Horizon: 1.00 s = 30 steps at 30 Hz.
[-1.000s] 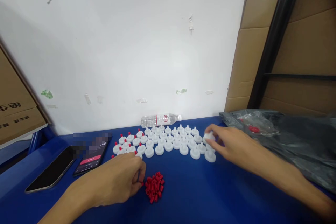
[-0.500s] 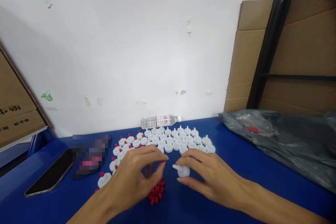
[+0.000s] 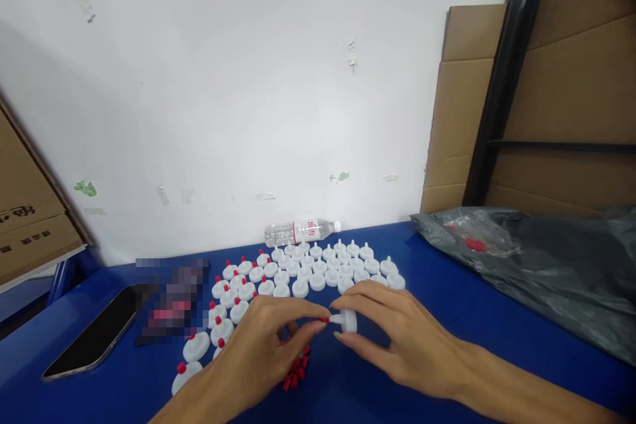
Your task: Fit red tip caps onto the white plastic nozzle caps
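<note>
My right hand (image 3: 392, 338) pinches a white nozzle cap (image 3: 348, 320) on its side, its tip pointing left. My left hand (image 3: 263, 351) pinches a small red tip (image 3: 324, 320) against that nozzle's end. Both hands hover just above the blue table (image 3: 447, 318). Under my left hand lies a small heap of loose red tips (image 3: 297, 371). Behind the hands stand several white caps (image 3: 322, 268) in rows; those on the left (image 3: 233, 291) carry red tips.
Two phones (image 3: 94, 334) lie at the left of the table. A clear water bottle (image 3: 301, 232) lies against the white wall. A dark plastic bag (image 3: 536, 258) covers the right side. Cardboard boxes (image 3: 30, 212) stand left and cardboard sheets (image 3: 571, 99) right.
My right hand took a white cap from the right end of the rows and brought it to the centre. My left hand rose from the red heap with a tip and met it.
</note>
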Available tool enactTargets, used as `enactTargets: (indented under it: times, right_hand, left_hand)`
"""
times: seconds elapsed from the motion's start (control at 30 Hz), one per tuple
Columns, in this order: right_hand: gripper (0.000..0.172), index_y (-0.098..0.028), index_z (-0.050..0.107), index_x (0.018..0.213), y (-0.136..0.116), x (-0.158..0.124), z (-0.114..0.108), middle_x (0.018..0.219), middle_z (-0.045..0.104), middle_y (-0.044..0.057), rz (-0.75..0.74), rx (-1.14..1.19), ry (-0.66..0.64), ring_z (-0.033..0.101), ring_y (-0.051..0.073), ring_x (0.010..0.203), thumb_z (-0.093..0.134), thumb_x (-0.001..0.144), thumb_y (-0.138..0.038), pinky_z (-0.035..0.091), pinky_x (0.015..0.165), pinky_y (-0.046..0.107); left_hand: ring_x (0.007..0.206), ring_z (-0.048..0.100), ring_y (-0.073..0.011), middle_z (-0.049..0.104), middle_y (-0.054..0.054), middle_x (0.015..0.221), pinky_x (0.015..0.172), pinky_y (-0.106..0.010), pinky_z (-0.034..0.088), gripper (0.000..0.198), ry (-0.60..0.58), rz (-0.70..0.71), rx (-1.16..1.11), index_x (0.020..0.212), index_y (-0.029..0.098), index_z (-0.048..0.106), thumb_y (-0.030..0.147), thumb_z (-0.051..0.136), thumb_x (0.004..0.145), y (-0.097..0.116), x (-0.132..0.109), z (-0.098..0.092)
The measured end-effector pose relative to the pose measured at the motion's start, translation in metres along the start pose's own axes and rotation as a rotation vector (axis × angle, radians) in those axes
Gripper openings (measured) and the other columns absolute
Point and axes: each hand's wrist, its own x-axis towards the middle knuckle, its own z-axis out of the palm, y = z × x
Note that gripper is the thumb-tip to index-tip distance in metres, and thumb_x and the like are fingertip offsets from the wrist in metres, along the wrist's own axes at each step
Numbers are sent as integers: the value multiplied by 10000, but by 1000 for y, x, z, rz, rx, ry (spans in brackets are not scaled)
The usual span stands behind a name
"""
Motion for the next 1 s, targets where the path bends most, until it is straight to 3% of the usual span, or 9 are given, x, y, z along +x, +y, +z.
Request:
enactTargets:
  times: [0.17,0.47,0.73,1.0]
  right_hand:
    - [321,-215,639,1293,-2,-2,3,1121,702,77,-28,65,31,691,193,969,634,983,-303,585,832,319]
    - [349,-217,630,1324,-3,-1,4,1154,703,80,-60,101,82,697,191,1002,656,984,-292,591,863,310]
    - [409,-234,633,1349,-4,-1,9,1143,723,72,-115,196,160,710,173,1001,709,949,-269,601,867,281]
    - [445,-266,602,1391,-10,-3,8,1161,735,71,-183,187,245,726,177,1004,695,956,-242,613,867,274]
  left_hand:
    - [805,717,-166,762,-32,987,690,-289,529,226,-101,123,144,1142,243,704,238,495,1056,-9,-5,5]
    - [721,647,-169,682,-35,934,594,-285,424,227,-105,128,240,1095,218,625,236,399,1083,-5,-7,7]
    - [709,536,-154,598,-15,850,621,-288,373,276,-151,51,70,950,211,555,203,311,1080,3,-10,9]
    - [660,512,-141,566,3,741,613,-271,360,322,-109,-15,-101,780,212,451,253,334,1077,13,-9,9]
